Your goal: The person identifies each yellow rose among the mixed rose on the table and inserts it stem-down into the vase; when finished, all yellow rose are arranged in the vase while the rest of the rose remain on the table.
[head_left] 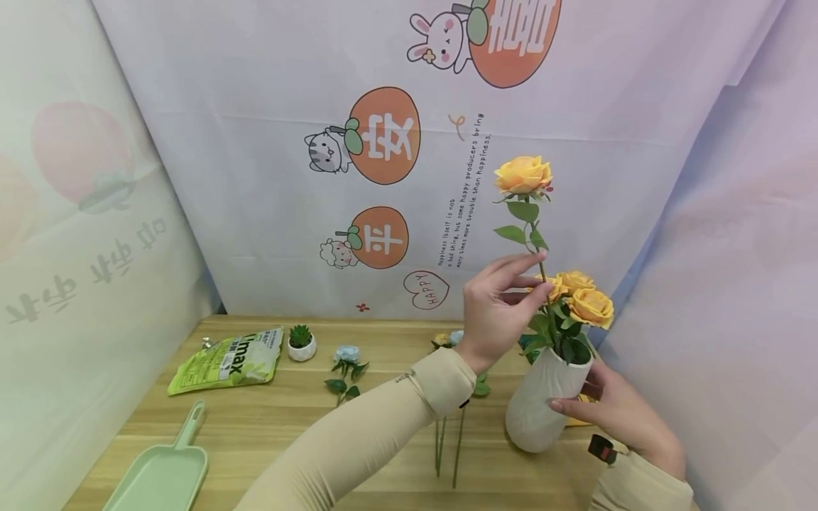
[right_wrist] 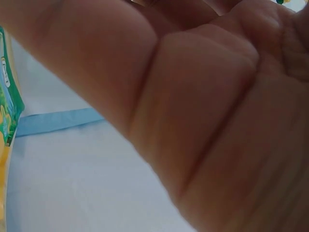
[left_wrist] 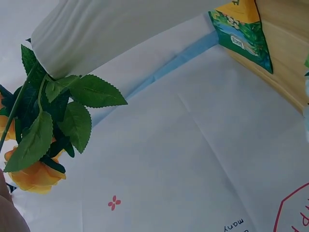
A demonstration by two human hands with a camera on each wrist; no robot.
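In the head view my left hand (head_left: 498, 305) pinches the stem of a yellow rose (head_left: 524, 175) between thumb and fingers. The rose stands upright, its lower stem reaching down among the leaves at the mouth of a white ribbed vase (head_left: 543, 404). Several other yellow roses (head_left: 591, 307) are in that vase, which leans a little to the right. My right hand (head_left: 623, 408) holds the vase from its right side, thumb across the front; its other fingers are mostly hidden. The left wrist view has the vase (left_wrist: 111, 34) and green leaves (left_wrist: 96, 90). Mostly palm fills the right wrist view.
A blue rose (head_left: 347, 353) and other stems lie on the wooden table (head_left: 383, 468). Leftward are a small potted succulent (head_left: 302, 343), a green pouch (head_left: 230, 362) and a green dustpan (head_left: 162, 472). A yellow-green packet (left_wrist: 244, 36) stands behind the vase. Printed cloth (head_left: 268, 213) hangs behind.
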